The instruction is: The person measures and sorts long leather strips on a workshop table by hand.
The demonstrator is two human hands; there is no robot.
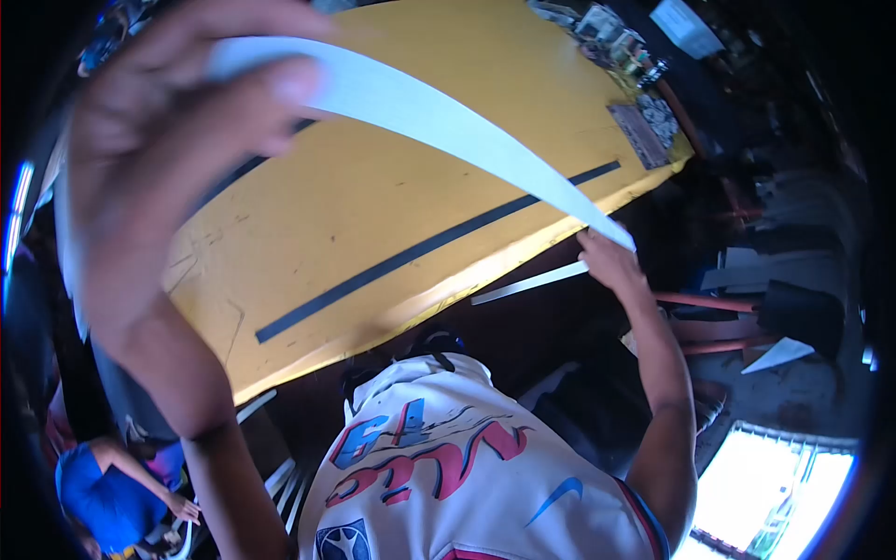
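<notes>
A long white strip (448, 121) is bowed in an arc between my two hands, above the yellow tabletop (392, 177). Raised close to the camera, my left hand (177, 140) pinches the strip's near end between thumb and fingers, somewhat blurred. My right hand (611, 261), past the table's front edge, is closed on the far end. From that same hand the white strip's tail (532, 282) shows pointing left below the edge. A straight black strip (439, 252) lies flat on the tabletop under the bowed strip.
Another dark strip (233, 179) is partly hidden behind my left hand. Assorted small items (621, 51) and a flat board (640, 135) sit at the table's far right corner. At lower left, a person in blue (107, 499) works near white strips. A bright opening (770, 490) is at lower right.
</notes>
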